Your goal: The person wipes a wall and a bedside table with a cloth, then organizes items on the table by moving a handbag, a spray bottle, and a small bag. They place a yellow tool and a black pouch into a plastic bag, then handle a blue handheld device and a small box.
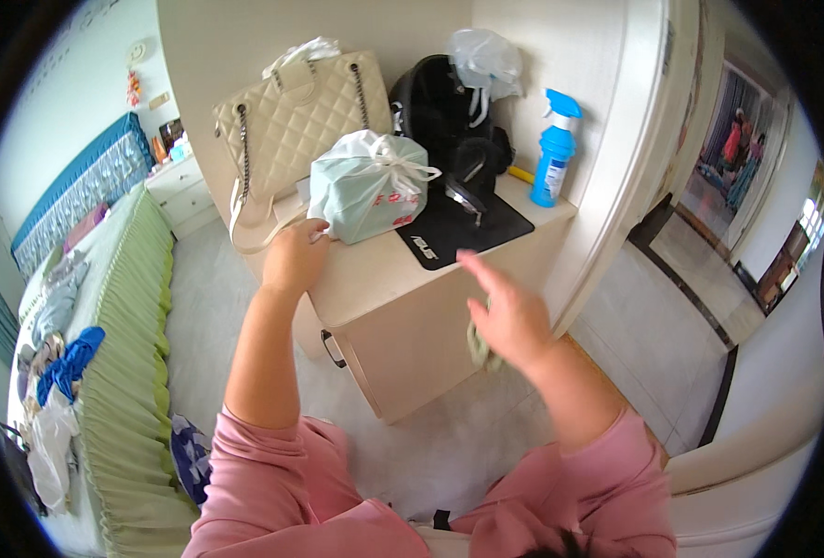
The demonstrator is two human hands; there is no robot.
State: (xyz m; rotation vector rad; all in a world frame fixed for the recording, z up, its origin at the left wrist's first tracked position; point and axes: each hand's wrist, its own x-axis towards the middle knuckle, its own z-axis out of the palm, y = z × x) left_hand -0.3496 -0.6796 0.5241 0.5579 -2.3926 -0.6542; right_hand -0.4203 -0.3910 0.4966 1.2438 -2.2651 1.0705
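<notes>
My left hand [300, 252] is at the left edge of the cabinet top [356, 286], its fingertips at the lower left corner of a tied, pale green plastic bag [363, 192]; a bit of white shows at the fingers, and whether they grip it is unclear. My right hand [506, 307], slightly blurred, is raised in front of the cabinet with fingers apart and nothing in it. Behind the tied bag stands a cream quilted handbag [300, 125] with chain straps. A black ASUS mouse pad [429, 244] lies partly under a black backpack [433, 104].
A blue spray bottle [553, 157] stands at the cabinet's right edge, beside a door frame [614, 160]. A clear plastic bag [485, 59] rests on the backpack. Left is a bed [119, 293] with clothes on it. A black handle [331, 349] juts from the cabinet front.
</notes>
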